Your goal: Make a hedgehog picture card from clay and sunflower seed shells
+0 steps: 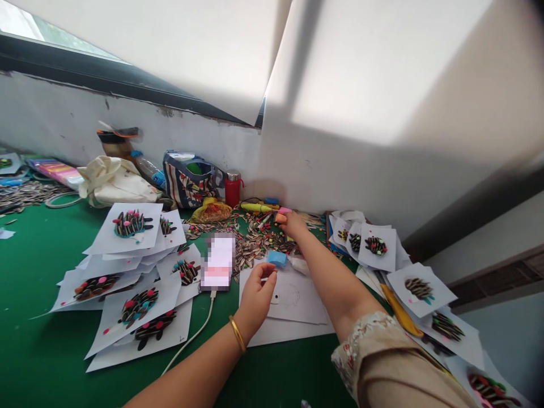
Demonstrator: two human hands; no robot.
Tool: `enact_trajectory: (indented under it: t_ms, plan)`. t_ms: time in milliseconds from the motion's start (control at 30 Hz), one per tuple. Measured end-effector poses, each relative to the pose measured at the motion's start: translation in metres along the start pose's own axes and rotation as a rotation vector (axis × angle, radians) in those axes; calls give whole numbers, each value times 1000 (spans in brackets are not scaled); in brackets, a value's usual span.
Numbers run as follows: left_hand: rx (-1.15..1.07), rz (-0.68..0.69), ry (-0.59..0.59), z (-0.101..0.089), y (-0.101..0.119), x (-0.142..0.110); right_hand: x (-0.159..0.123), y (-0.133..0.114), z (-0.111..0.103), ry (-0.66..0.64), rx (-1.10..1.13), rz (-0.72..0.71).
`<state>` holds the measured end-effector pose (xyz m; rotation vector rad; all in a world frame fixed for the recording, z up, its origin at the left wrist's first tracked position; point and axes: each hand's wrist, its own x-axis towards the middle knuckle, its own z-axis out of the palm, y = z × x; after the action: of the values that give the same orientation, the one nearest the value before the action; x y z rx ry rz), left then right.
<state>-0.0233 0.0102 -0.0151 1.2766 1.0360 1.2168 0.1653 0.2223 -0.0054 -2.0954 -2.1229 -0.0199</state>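
My right hand (294,224) reaches to the back of the table, its fingertips closed at a small orange lump (280,218) that looks like modelling clay. A pink lump (284,210) lies right behind it, partly hidden by my fingers. Loosely curled, my left hand (257,297) rests over a white sheet (297,309) with a faint pencil drawing and one black dot. Nothing shows between its thumb and fingers. A blue clay piece (277,259) lies just beyond it, beside a small clear plastic wrapper (300,264). Striped sunflower seeds (250,246) are strewn behind.
Stacked sheets with seed-and-clay hedgehogs (131,224) stand at left; more such sheets (377,246) lie at right. A phone (219,263) with a white cable lies left of my hand. A red flask (233,188), striped bag (187,181) and cream bag (114,181) line the wall.
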Motion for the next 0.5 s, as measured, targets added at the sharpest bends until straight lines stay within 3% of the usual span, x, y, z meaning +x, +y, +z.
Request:
enact_trajectory:
  t_ms: [267, 500]
  plan:
    - [-12, 8, 1, -1, -3, 1, 8, 4, 3, 1, 54, 10]
    - [-14, 15, -9, -1, -3, 1, 7, 8, 8, 54, 234, 21]
